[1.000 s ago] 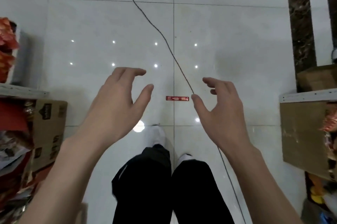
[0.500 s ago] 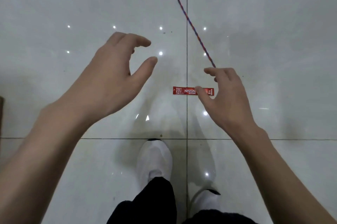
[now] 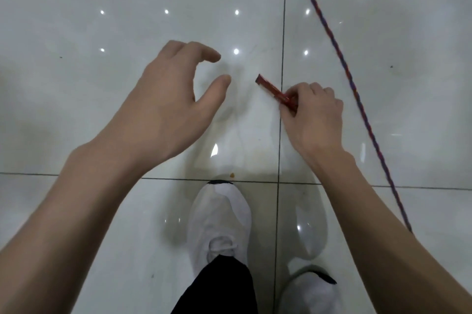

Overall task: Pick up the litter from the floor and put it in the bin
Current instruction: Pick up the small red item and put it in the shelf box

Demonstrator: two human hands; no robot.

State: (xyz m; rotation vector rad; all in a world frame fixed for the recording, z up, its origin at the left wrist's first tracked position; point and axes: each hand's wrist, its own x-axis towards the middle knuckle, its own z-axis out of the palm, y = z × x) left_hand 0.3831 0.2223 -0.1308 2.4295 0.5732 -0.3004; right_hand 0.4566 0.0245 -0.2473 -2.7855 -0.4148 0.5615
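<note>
Pinched at near end by curled right hand (image 3: 315, 115): thin red stick sachet (image 3: 272, 89), tilted, free end pointing up-left across dark grout line (image 3: 283, 32). Left of line: left hand (image 3: 173, 107) palm down, fingers arched, thumb apart, gripping nothing. Right of line: braided red-blue cord (image 3: 329, 30) on glossy white floor tile (image 3: 127, 20).

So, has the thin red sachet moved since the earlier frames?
Yes. The thin red sachet lay flat, square across the tile joint; now the right hand pinches one end and it slants, free end pointing up-left of the joint.
</note>
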